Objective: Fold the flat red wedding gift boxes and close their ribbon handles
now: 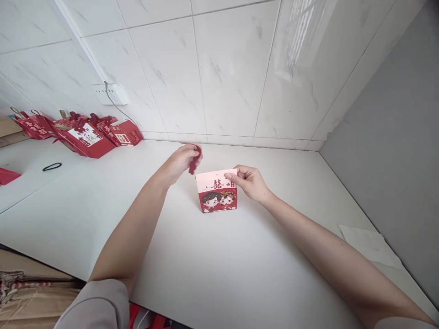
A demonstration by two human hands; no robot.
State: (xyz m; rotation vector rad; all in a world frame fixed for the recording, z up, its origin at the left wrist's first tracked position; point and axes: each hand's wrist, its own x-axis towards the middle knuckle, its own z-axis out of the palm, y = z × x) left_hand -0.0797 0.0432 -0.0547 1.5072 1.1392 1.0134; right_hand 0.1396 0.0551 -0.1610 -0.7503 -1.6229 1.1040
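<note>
A small red and pale pink gift box (219,196), printed with two cartoon figures, stands upright on the white table. My right hand (252,183) pinches its top right corner, thumb in front and fingers behind. Just left of the box and a little above it, my left hand (180,164) is closed around a dark red ribbon (195,162). The ribbon curls over the fingers and its end hangs down close to the box's top left corner, with no clear contact. Part of the ribbon is hidden in the hand.
Several red gift boxes (91,139) with ribbon handles stand along the wall at the left. A black loop (52,167) and a red piece (8,176) lie left. White paper (370,244) rests at the table's right edge. A cable hangs from a wall socket (110,94).
</note>
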